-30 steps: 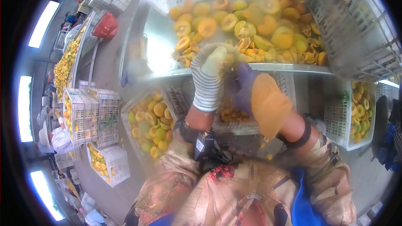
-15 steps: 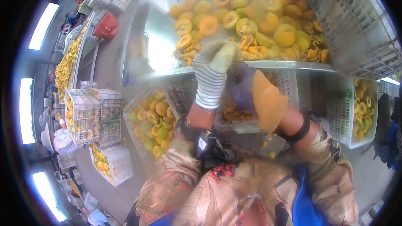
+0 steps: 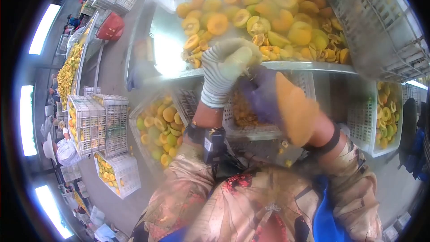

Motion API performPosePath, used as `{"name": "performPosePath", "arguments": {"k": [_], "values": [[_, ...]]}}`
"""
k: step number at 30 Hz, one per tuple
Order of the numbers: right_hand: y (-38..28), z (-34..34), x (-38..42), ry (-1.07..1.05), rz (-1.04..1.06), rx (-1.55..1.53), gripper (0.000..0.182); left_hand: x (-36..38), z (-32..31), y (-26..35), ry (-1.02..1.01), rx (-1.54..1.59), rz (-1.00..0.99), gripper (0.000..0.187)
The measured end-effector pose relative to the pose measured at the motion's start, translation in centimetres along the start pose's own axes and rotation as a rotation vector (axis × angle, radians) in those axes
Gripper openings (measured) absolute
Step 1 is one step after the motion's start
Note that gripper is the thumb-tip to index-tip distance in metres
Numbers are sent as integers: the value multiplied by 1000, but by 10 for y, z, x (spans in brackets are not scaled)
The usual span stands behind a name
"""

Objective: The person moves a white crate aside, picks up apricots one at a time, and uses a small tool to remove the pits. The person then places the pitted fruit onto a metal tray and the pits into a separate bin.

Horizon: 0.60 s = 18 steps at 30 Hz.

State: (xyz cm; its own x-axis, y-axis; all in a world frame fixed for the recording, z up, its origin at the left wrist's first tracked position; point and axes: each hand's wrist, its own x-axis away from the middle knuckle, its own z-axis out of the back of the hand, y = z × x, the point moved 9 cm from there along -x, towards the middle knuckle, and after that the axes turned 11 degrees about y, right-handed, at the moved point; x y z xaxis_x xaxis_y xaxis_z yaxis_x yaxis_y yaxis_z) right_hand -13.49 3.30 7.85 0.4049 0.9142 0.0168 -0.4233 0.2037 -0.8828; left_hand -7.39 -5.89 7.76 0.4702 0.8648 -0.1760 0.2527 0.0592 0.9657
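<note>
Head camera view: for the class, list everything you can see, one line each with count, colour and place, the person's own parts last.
metal table: one, silver, ahead
halved fruit: many, yellow-orange, piled on it
large crates: two, whitish, far and right sides of the pile
lower crates: at least three, white, below table level
floor crates: several, white, left
red container: one, upper left
distant fruit heap: one, yellow, upper left
co-worker: one clear, white hat, left; others too blurred to count
left hand: one, grey-white striped glove, centre
right hand: one, purple glove, orange cuff, centre
</note>
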Motion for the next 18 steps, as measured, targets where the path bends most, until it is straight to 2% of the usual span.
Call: {"name": "performPosePath", "arguments": {"k": [1, 3, 4, 6, 7, 8, 9, 10, 12, 13, 14, 16, 18], "values": [[-5, 11, 0, -1, 0, -1, 30, 1, -4, 7, -77, -32, -54, 22], [-6, -10, 22, -474, -367, -582, 26, 2, -5, 10, -116, -69, -49, 22], [-5, -12, 25, -483, -363, -580, 26, 4, -6, 11, -149, -106, -47, 23], [-10, -4, 13, -262, -170, -318, 21, 6, -4, 16, -118, -3, -5, 19], [-25, -6, 12, -291, -128, -323, 21, 6, -2, 18, -99, 106, 45, 17], [-30, -6, 14, -302, -248, -337, 22, 6, 1, 24, -71, 83, 11, 17], [-28, -8, 19, -311, -375, -344, 22, 7, 2, 18, -45, 193, 109, 17], [-22, -18, 21, -334, -349, -341, 22, 7, 0, 10, -23, 311, 210, 17], [-11, -14, 9, -2, 93, -154, 28, 2, 2, -13, 26, 280, 185, 24], [-10, -14, 6, 78, 154, 126, 30, -2, 3, -16, 52, 260, 179, 31], [-11, -20, 6, 67, 172, 125, 30, -2, 5, -17, 66, 258, 164, 31], [-3, -19, 5, 120, 39, 284, 28, 1, 9, -26, 138, 284, 255, 32], [-3, -25, 4, 171, 127, 270, 28, 3, 10, -29, 174, 308, 313, 29]]}}
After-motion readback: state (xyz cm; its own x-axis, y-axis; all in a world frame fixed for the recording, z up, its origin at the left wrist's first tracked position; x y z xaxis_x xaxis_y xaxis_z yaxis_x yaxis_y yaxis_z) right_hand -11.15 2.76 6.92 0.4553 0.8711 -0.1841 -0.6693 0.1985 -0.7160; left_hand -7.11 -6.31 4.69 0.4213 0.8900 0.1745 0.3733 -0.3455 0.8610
